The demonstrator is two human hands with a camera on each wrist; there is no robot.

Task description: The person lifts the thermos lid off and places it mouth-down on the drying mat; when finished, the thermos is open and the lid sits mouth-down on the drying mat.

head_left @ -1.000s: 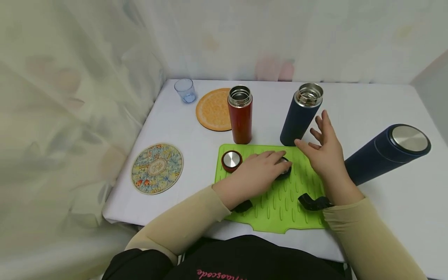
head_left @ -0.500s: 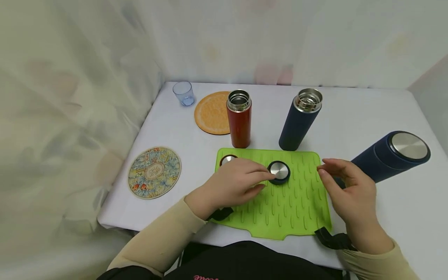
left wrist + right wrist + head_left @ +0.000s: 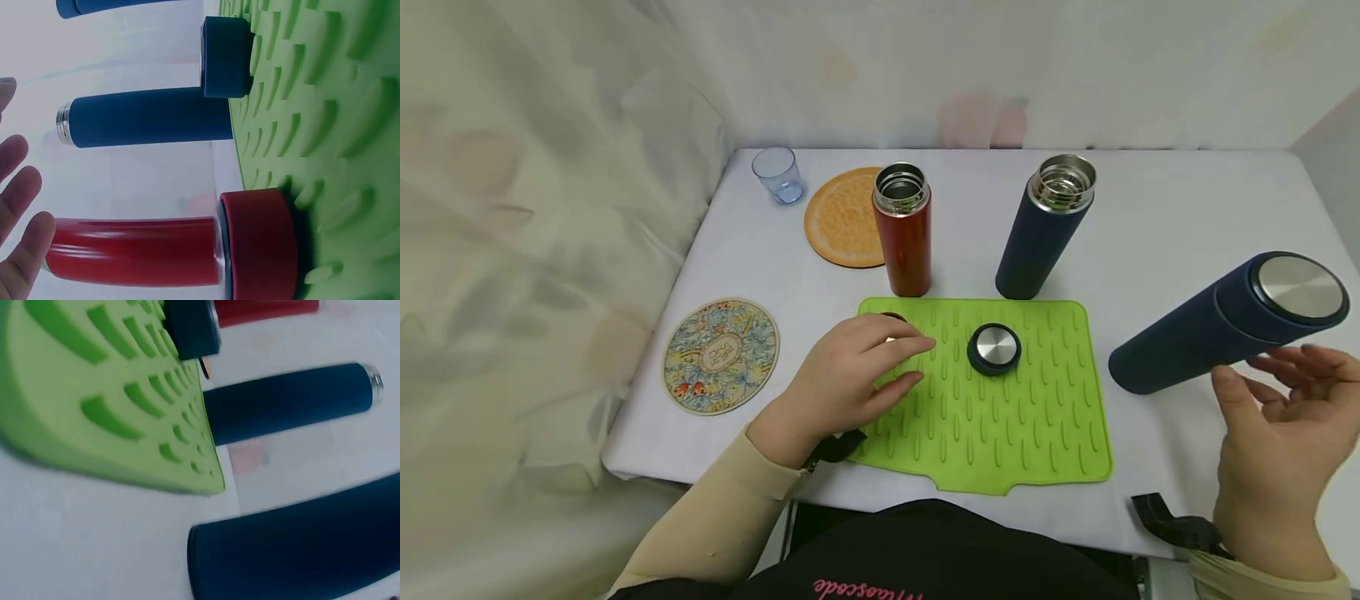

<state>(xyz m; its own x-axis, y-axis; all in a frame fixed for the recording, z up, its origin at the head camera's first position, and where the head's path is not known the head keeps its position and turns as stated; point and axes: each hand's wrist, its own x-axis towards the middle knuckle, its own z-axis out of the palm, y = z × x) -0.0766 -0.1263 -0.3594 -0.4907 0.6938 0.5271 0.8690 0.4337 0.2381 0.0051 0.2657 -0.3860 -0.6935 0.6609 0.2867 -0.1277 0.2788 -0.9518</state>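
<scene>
My left hand (image 3: 842,375) hovers over the left part of the green ribbed mat (image 3: 985,442), its fingers loosely bent and holding nothing. Below it lies a red lid (image 3: 262,244), mostly hidden by the hand in the head view. Farther right on the mat rests a dark blue lid (image 3: 996,348) with a silver top. My right hand (image 3: 1285,442) is at the far right, fingers relaxed, close beside a dark blue thermos (image 3: 1195,333) with its lid on; contact cannot be told. Behind the mat stand a lidless red thermos (image 3: 907,250) and a lidless dark blue one (image 3: 1037,250).
A clear bluish glass (image 3: 780,177) stands at the back left of the white-covered table. An orange round mat (image 3: 841,221) lies partly behind the red thermos. Farther left is a patterned round coaster (image 3: 721,357). A curtain (image 3: 550,292) hangs along the left side.
My left hand has let go of the dark blue lid and moved left over the red one. My right hand has moved right, from near the lidless blue thermos to the closed one.
</scene>
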